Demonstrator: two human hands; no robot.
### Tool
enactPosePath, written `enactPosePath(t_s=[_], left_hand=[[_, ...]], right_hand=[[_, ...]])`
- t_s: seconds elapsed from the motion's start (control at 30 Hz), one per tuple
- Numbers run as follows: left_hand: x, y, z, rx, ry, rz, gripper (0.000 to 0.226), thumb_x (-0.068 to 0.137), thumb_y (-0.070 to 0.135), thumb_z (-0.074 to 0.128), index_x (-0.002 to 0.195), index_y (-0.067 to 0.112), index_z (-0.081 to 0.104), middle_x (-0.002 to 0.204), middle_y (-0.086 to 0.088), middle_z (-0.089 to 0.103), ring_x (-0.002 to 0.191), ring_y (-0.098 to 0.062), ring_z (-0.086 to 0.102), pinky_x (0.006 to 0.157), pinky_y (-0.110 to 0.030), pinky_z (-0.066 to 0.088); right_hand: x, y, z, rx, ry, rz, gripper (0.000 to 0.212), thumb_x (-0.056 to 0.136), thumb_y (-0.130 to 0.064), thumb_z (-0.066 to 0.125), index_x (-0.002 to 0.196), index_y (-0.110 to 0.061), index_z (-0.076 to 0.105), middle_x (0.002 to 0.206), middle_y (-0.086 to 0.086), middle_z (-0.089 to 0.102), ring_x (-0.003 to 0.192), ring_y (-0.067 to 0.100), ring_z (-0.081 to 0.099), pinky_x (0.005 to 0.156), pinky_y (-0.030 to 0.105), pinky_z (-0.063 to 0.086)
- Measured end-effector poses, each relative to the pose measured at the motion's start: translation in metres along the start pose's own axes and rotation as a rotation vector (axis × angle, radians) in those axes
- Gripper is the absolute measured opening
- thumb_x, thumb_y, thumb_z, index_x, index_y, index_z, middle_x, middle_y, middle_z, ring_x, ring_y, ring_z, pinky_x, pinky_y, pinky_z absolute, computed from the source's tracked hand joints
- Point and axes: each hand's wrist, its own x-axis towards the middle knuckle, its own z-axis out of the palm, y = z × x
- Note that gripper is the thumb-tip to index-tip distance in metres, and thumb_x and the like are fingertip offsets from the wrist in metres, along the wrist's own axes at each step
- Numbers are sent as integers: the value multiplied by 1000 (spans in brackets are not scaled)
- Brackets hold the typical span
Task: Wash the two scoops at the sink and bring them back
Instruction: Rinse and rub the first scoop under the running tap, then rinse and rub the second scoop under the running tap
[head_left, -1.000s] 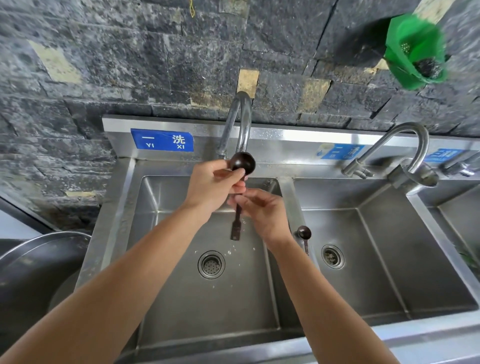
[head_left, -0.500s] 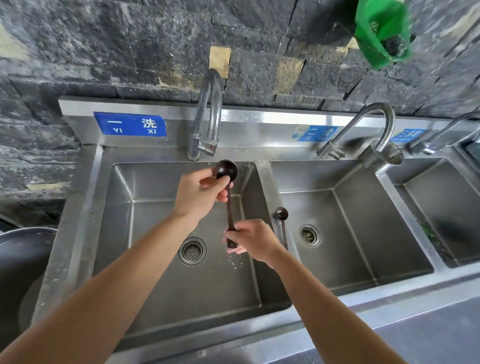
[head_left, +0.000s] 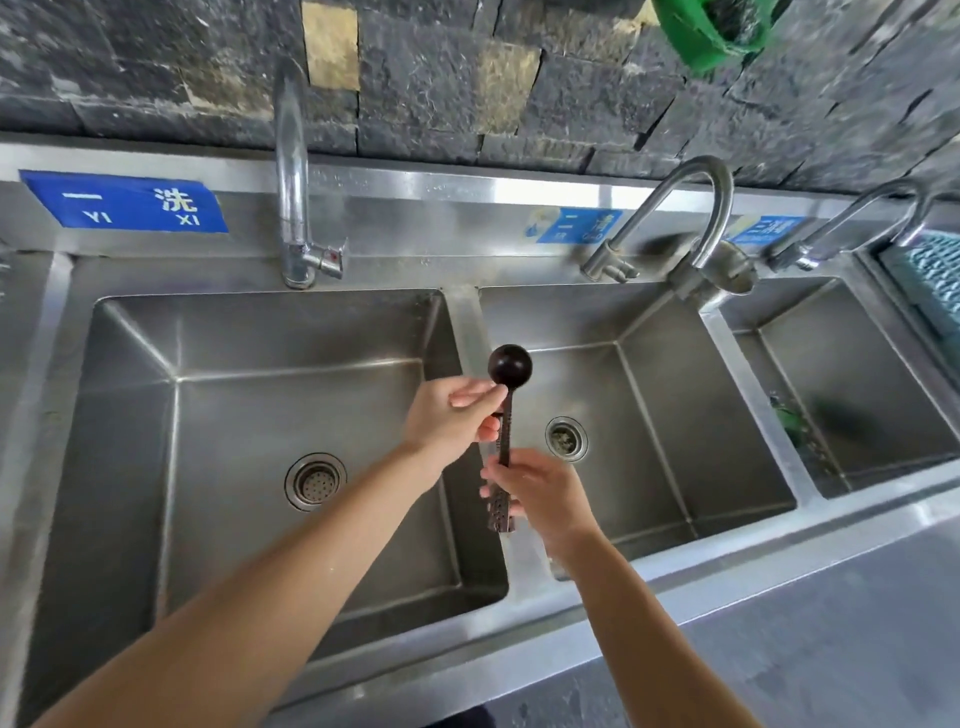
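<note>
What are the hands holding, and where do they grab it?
A dark scoop. The left hand pinches its handle just under the round bowl, and the right hand grips the handle lower down. Only one scoop shows clearly.

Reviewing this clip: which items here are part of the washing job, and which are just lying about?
Job: dark scoop, left hand, right hand, left basin, left tap.

Lying about: green basket, blue sign, right basin debris.
</note>
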Motion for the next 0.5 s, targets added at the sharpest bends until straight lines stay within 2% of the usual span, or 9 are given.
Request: enactPosePath(t_s=[0.07,0.1,0.17,0.2,0.27,0.37,0.5], left_hand=[[6,-20,10,59,7,-67,3,85,19,74,88,19,76,80,-5,78,56,-13,64,61,-30,61],[11,-31,14,115,27,-102,8,85,18,74,92,14,75,84,-8,77,56,-14,64,61,-31,61],[21,-53,21,268,102,-163,11,82,14,76,93,12,73,90,-11,75,67,-23,68,70,-40,61],[28,-64,24,361,144,-176,11,81,16,76,91,14,72,93,-10,74,78,-27,70,78,-43,60],[37,-80,29,545,206,-191,16,79,24,77,92,18,71,97,-3,74,92,-24,69,85,-39,57],[44,-93,38,762,253,-216,28,77,40,77,95,20,68,98,3,72,96,-19,66,80,-29,52],[53,-104,48,895,276,-238,36,76,52,74,92,22,67,93,4,70,88,-19,63,70,-28,48]], right_hand=[[8,11,-22,20,40,39,5,85,-12,74,85,-11,79,74,9,74,71,20,69,76,40,59],[12,17,-33,30,64,64,4,84,-13,76,85,-12,80,74,8,74,71,20,68,79,43,60],[19,29,-51,35,100,118,4,82,-17,79,85,-16,81,72,4,74,71,18,67,79,45,61],[22,35,-58,33,102,137,5,81,-20,80,85,-18,81,71,2,74,72,18,67,76,43,62],[26,45,-70,30,85,158,3,80,-23,81,83,-21,82,71,1,73,70,15,66,66,31,59],[28,56,-85,12,39,179,4,81,-21,79,78,-21,81,70,1,70,62,8,62,56,18,53],[31,63,-101,6,-14,220,9,81,-22,80,80,-14,81,64,-1,68,60,10,58,59,26,50]])
